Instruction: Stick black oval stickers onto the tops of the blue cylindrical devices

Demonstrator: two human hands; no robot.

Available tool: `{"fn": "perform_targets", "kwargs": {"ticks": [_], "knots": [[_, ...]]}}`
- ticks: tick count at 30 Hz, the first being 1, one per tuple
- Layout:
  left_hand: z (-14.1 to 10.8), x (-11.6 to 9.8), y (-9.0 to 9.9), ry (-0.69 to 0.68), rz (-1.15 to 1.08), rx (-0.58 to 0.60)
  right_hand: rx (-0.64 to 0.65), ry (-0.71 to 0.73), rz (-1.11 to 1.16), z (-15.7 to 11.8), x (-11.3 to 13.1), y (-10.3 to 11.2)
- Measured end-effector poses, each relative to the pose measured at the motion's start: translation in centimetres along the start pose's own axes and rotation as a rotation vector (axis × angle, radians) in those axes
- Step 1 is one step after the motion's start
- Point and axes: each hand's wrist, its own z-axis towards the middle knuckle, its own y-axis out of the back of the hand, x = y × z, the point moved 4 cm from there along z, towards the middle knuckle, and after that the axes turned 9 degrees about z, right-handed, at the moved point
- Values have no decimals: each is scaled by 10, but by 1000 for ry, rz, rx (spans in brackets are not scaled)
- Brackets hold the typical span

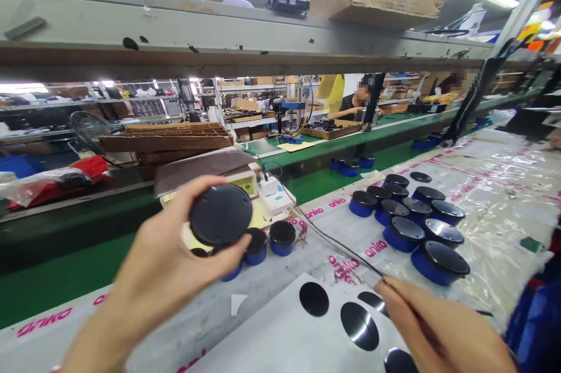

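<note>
My left hand is closed round the rim of a round black-faced disc, held up with its flat face toward me. Its sides are mostly hidden. At the lower right, my right hand is pinched, and a thin dark cord-like thing runs into its fingers; whether it is a cord or a slim tool I cannot tell. Beside and below that hand lies a white sheet with black round stickers. Behind the raised disc stand several blue-sided round units with black tops.
More such blue and black units are grouped at the right on the plastic-covered table. A device with a small display and a white adapter stand behind. Beyond runs a green conveyor. A shelf crosses above; co-workers sit farther back.
</note>
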Motion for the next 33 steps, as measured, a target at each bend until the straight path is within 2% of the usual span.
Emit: {"fn": "perform_targets", "kwargs": {"ticks": [2, 4, 6, 9, 12, 15, 17, 19, 21, 23, 25, 28, 31, 33], "knots": [[11, 5, 19, 30, 62, -6, 65, -50, -17, 16, -15, -7], [21, 0, 26, -69, 164, 80, 215, -138, -8, 35, -29, -30], [30, -7, 21, -133, 254, 209, 393, -214, 35, 51, -39, -67], [30, -10, 3, -95, 284, 456, 559, -217, 145, 67, -47, -120], [2, 1, -16, 20, 283, 697, 619, -231, 263, 77, -58, -144], [-46, 22, -33, 126, 276, 832, 594, -294, 388, 87, -69, -134], [-72, 37, -40, 161, 276, 838, 571, -320, 498, 92, -70, -119], [-86, 48, -44, 205, 295, 869, 559, -319, 607, 98, -66, -106], [-88, 51, -43, 248, 340, 925, 544, -305, 670, 104, -60, -101], [-78, 48, -40, 256, 384, 965, 527, -295, 673, 112, -56, -107], [-61, 41, -40, 192, 396, 941, 526, -287, 633, 122, -55, -123], [-33, 40, -52, 78, 381, 812, 565, -270, 505, 142, -54, -164], [-13, 57, -78, 88, 376, 722, 639, -239, 341, 157, -46, -210], [-7, 71, -96, 82, 336, 719, 691, -212, 251, 160, -39, -231]]}}
